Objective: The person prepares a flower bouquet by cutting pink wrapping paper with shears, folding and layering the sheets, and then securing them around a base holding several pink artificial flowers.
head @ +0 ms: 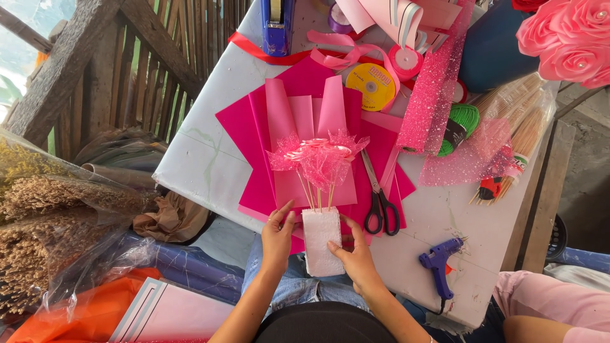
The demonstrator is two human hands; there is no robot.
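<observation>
A white foam block [321,241] stands at the near edge of the table, with thin wooden sticks rising from its top. The sticks carry pink ribbon flowers wrapped in pink mesh [318,155]. My left hand [278,236] presses the block's left side. My right hand [353,253] grips its right side and lower front. Behind the flowers lie layered pink and magenta paper sheets [254,127], fanned out on the white table [197,159].
Black-handled scissors [380,200] lie right of the block. A purple glue gun [438,263] rests near the table's right corner. Ribbon rolls [372,86], glitter mesh [432,95], green yarn [464,124] and bundled sticks [518,140] crowd the far side. Another person's pink sleeve [546,302] shows at lower right.
</observation>
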